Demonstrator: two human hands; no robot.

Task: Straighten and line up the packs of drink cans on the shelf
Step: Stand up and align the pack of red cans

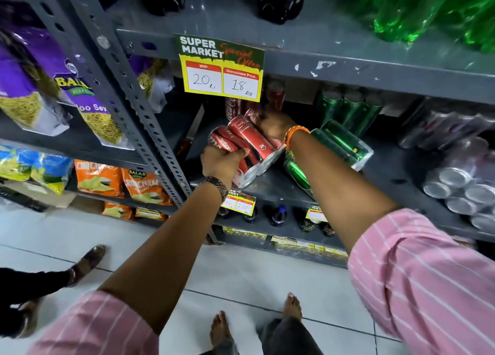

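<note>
Left of the tilted red can pack the grey shelf lies bare, while upright red cans crowd behind it and a skewed green can pack blocks its right.

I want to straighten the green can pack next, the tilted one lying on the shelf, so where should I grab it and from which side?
Grip the green can pack by its two long sides, one hand each, coming from the open front of the shelf. It lies tilted with its cans on their sides, so its long sides probably offer the firmest hold. Both hands, left hand and right hand, are on the red can pack now.
</note>
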